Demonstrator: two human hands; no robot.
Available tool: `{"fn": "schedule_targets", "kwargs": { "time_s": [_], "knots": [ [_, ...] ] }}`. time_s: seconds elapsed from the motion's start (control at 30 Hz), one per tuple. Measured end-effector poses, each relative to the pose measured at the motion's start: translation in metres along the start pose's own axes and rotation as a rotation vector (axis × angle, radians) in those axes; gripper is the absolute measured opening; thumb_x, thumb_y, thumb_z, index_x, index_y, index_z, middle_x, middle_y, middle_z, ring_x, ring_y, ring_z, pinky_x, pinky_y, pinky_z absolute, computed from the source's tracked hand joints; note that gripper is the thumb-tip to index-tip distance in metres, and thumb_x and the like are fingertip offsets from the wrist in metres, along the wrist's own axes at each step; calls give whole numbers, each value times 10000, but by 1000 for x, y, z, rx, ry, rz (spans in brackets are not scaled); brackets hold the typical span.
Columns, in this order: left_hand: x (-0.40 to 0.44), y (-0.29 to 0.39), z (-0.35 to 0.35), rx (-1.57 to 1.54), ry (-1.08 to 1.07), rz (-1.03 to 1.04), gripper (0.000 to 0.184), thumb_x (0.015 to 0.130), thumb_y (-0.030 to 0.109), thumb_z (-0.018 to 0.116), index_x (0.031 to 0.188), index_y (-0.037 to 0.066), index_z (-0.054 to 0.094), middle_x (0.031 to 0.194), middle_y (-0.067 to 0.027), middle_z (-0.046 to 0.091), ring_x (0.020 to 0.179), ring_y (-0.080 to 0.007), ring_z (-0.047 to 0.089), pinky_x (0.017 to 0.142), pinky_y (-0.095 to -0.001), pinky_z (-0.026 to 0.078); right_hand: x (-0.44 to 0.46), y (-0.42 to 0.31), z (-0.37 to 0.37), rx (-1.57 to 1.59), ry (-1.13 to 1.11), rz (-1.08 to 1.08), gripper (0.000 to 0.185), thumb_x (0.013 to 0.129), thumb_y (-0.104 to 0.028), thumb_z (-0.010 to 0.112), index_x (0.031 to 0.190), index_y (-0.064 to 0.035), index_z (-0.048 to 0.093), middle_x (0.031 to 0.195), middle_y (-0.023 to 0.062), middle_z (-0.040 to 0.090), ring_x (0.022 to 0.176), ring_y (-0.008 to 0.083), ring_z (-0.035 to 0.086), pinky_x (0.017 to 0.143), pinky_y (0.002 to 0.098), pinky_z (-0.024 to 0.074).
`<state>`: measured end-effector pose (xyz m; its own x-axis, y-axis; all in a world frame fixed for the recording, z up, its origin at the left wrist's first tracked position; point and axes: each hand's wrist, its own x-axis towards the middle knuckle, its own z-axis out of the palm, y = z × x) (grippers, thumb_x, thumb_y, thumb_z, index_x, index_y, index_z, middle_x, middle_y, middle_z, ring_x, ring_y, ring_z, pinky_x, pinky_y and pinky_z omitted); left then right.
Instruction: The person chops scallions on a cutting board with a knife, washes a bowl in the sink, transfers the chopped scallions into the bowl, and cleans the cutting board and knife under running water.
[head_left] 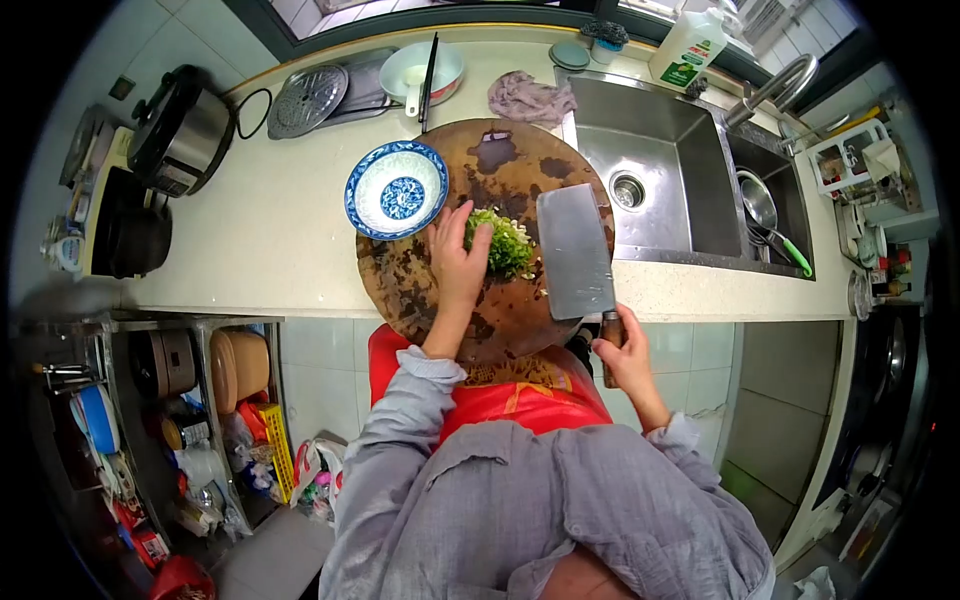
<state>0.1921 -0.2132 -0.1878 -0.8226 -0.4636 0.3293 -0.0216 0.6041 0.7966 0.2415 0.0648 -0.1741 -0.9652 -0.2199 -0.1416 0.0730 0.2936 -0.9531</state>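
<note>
On a round, dark-stained wooden chopping board (400, 285) lies a small heap of chopped green onion (508, 245) with pale bits in it. My left hand (460, 255) rests at the heap's left side, fingers stretched and thumb apart, holding nothing. My right hand (628, 358) is wrapped round the wooden handle of a cleaver (577, 250). Its broad grey blade lies roughly flat over the board's right part, a little right of the heap. A blue-and-white patterned bowl (400, 190) stands at the board's upper left, just beyond my left fingers.
Right of the board is a steel sink (660, 150), with a strainer (757, 200) in its smaller basin. Behind stand a pale bowl (440, 68) with a spoon and dark chopsticks (429, 85), a crumpled cloth (530, 98) and a soap bottle (690, 50). A cooker (185, 130) sits left.
</note>
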Motion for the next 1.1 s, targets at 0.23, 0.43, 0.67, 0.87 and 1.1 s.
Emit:
{"fn": "schedule_targets", "kwargs": {
  "time_s": [0.23,0.43,0.67,0.87,1.1],
  "knots": [
    [-7,26,24,-5,96,0,417,747,208,716,1098,17,597,1131,-157,587,1088,-303,532,941,-375,401,3,-24,67,-63,-51,-17,566,718,-97,635,1238,19,443,946,106,623,703,161,545,673,282,465],
    [-4,30,26,-257,221,-103,314,747,127,702,1022,-4,627,1080,-153,601,1005,-273,574,874,-340,442,3,-41,80,182,-136,-6,570,711,-34,622,1242,32,428,1020,110,610,866,153,571,782,278,462],
    [37,50,-15,-303,359,50,379,763,194,688,1083,13,597,1116,-223,545,1045,-375,527,916,-406,410,23,-99,94,28,-126,-251,545,710,-55,606,1228,6,449,996,157,610,907,205,608,794,307,469],
    [81,29,-35,167,524,195,241,809,181,619,986,18,610,1018,-182,553,965,-355,527,834,-408,418,62,-118,128,15,-201,-277,535,698,-87,590,1214,-18,467,904,182,605,786,262,620,696,330,477],
    [104,-10,-43,308,423,9,78,771,125,587,751,55,614,785,-123,613,752,-314,564,669,-411,436,64,-118,105,-1,-106,-287,546,707,-57,613,1227,4,459,999,155,618,907,199,604,806,292,464]
  ]
}}
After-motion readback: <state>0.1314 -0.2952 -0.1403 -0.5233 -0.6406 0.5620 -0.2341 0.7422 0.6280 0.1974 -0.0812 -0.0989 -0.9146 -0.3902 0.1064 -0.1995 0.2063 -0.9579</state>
